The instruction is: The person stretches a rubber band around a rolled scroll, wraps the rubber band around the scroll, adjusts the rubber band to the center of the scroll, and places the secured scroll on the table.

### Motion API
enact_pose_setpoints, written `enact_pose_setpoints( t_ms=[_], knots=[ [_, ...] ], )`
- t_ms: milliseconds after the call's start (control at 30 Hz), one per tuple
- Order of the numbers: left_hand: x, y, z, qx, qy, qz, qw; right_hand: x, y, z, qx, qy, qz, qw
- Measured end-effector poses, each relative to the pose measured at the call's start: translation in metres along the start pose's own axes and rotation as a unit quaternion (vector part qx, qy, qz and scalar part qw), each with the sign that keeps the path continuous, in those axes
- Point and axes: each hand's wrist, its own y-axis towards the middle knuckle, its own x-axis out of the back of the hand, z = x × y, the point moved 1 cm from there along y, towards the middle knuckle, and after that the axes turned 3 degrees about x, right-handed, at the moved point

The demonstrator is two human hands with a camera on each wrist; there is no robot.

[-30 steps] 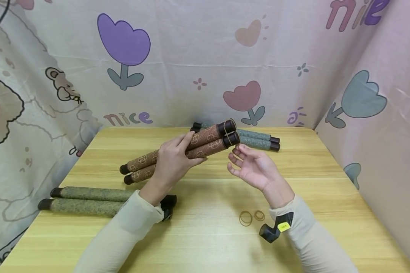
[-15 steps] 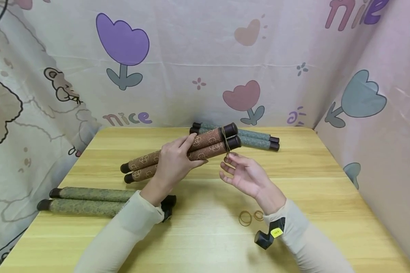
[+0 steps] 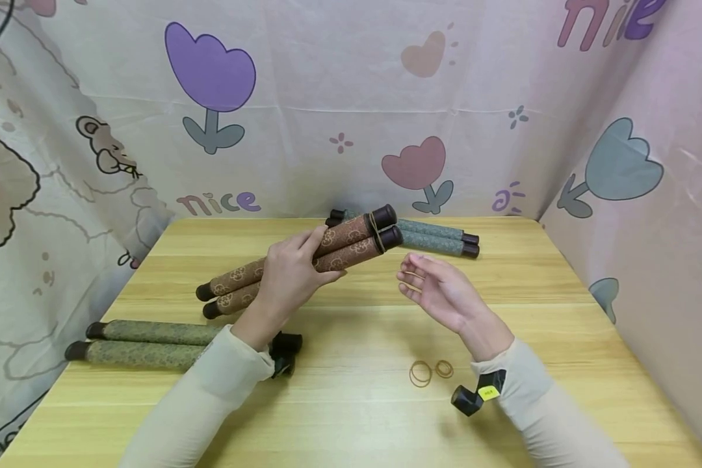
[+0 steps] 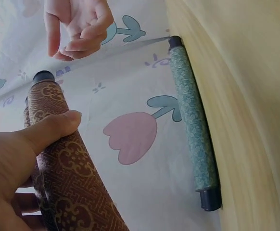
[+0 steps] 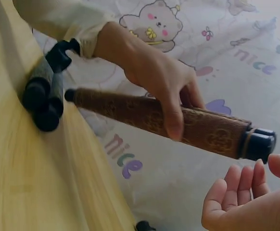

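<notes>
My left hand [image 3: 286, 273] grips a pair of brown scrolls [image 3: 351, 246] side by side, raised and slanting up to the right above the table. They have dark end knobs and a gold flower pattern, also plain on the brown scroll [image 4: 70, 159] in the left wrist view. A thin tan rubber band [image 3: 376, 233] goes round both at the right end, beside the knobs. My right hand [image 3: 444, 292] is just right of that end, palm turned up, fingers loosely bent with nothing in them. In the right wrist view its fingertips are close below the dark knob [image 5: 259, 144].
Two green scrolls [image 3: 152, 344] lie at the table's left, partly behind the left sleeve. Teal scrolls [image 3: 433, 236] lie at the back edge, partly hidden by the brown pair. Loose rubber bands [image 3: 421, 374] lie on the wooden table [image 3: 351, 416] at front centre. A printed curtain [image 3: 316, 78] surrounds it.
My right fingers pulled the rubber band from the knob tips further onto the brown scrolls, then let go and moved right. The left hand kept its grip and shifted slightly left.
</notes>
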Motion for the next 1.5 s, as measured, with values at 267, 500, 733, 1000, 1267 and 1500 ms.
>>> enact_pose_setpoints(
  t_ms=[267,500,733,1000,1267,1500],
  knots=[
    [-0.008,-0.004,-0.005,-0.011,0.051,0.057,0.9970,0.011,-0.001,0.007,0.043,-0.052,-0.046,0.9967],
    [-0.021,-0.007,-0.010,-0.026,0.076,0.084,0.9932,0.018,0.000,0.012,0.087,-0.199,-0.096,0.9714],
    [-0.028,-0.011,-0.018,-0.028,0.093,0.100,0.9902,0.017,0.001,0.016,0.124,-0.373,-0.124,0.9112],
    [-0.039,-0.014,-0.024,-0.020,0.100,0.132,0.9860,0.017,0.005,0.013,0.156,-0.534,-0.133,0.8201],
    [-0.045,-0.013,-0.027,-0.021,0.107,0.127,0.9859,0.011,0.012,0.009,0.169,-0.639,-0.163,0.7324],
    [-0.045,-0.008,-0.032,-0.007,0.127,0.125,0.9840,0.001,0.018,0.004,0.182,-0.707,-0.173,0.6610]
  ],
)
